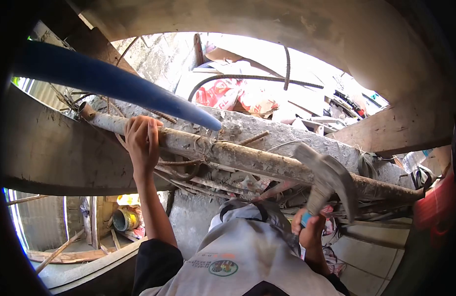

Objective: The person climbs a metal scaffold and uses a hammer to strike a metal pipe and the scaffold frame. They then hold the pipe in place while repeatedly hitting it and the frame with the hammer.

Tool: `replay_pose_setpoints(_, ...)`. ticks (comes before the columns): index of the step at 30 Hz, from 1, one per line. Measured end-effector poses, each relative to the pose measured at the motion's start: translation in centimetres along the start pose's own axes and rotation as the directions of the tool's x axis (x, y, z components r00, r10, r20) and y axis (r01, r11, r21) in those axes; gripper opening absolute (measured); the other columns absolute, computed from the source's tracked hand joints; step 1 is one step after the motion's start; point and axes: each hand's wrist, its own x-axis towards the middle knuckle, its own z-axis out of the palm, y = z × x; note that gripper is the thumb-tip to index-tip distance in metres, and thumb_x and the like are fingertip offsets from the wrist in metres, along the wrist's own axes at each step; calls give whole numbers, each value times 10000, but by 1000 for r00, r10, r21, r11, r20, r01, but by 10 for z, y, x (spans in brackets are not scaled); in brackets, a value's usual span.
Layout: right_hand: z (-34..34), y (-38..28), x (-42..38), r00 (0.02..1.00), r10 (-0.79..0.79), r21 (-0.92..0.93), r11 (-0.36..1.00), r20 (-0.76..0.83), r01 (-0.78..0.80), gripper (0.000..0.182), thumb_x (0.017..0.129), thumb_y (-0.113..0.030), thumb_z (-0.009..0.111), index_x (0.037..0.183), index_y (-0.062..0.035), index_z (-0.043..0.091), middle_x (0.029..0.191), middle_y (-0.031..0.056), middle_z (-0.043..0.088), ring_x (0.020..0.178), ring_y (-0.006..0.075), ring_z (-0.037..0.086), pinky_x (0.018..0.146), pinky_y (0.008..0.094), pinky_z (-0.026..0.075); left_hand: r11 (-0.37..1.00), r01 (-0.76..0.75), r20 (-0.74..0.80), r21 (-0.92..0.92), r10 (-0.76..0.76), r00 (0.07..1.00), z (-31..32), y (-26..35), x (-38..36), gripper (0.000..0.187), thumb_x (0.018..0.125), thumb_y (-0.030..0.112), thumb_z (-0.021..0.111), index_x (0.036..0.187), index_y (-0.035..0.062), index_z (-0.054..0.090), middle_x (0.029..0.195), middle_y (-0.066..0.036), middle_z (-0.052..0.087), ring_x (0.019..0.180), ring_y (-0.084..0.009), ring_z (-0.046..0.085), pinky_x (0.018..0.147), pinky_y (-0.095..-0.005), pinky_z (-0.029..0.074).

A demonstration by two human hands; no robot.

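My left hand (143, 143) is closed around a long, dirt-crusted pole (237, 154), near its hollow left end. This pole slants down to the right along a rough concrete beam (237, 123). Lower right, my right hand (311, 231) grips a claw hammer (326, 182) by its handle, which has a blue part. The hammer's metal head is raised and slightly blurred, overlapping the pole in this view. Bent rebar (181, 170) and thin rods lie below the pole, beside my left wrist.
A blue tapered bar (114, 81) crosses the upper left, close to the camera. Curved rebar (252, 77) sticks up beyond the concrete. Wooden boards (395, 126) frame the right side. Red-and-white sacks (233, 93) and scrap lie behind. A bucket (124, 219) rests lower left.
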Motion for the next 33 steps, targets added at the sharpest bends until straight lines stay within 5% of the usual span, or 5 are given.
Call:
replay_pose_setpoints(8, 11, -17, 1, 994, 106, -221, 969, -31, -110, 668, 922, -606, 350, 586, -32, 422, 460, 23, 396, 387, 107, 401, 381, 245, 309, 1000, -7, -73, 28, 9, 997, 6, 1, -1, 278, 892, 120, 443, 662, 45, 582, 688, -51, 555, 702, -223, 508, 746, -352, 372)
replay_pose_setpoints(16, 23, -8, -13, 974, 5, 233, 971, -228, 50, 669, 866, -649, 441, 634, -21, 442, 485, 31, 414, 408, 106, 413, 379, 235, 319, 998, -44, -62, 35, 46, 997, 8, -4, 0, 251, 876, 125, 442, 697, 40, 595, 724, -64, 581, 698, -244, 523, 733, -359, 374)
replay_pose_setpoints(19, 26, 8, -13, 989, 134, 145, 982, -62, -124, 622, 914, -589, 403, 649, -28, 448, 507, 24, 419, 424, 96, 408, 392, 233, 317, 997, -58, -77, 57, 62, 995, 12, -8, -1, 281, 886, 154, 421, 709, 40, 607, 754, -99, 599, 758, -292, 554, 764, -384, 389)
replay_pose_setpoints(25, 40, 17, -12, 994, 91, 534, 839, 55, -106, 653, 838, -672, 450, 674, -40, 450, 497, 13, 392, 412, 89, 378, 378, 232, 286, 989, -71, -53, 129, 79, 995, 11, -14, -5, 339, 916, 201, 392, 718, 47, 619, 780, -113, 614, 813, -321, 565, 787, -403, 394)
replay_pose_setpoints(33, 35, 34, -12, 988, 80, 318, 940, 134, -119, 564, 893, -543, 506, 732, -2, 495, 558, 38, 455, 453, 92, 418, 405, 226, 324, 987, -128, -117, 100, 139, 983, 17, -20, -7, 308, 890, 204, 419, 781, 4, 626, 764, -140, 609, 762, -346, 553, 738, -415, 389)
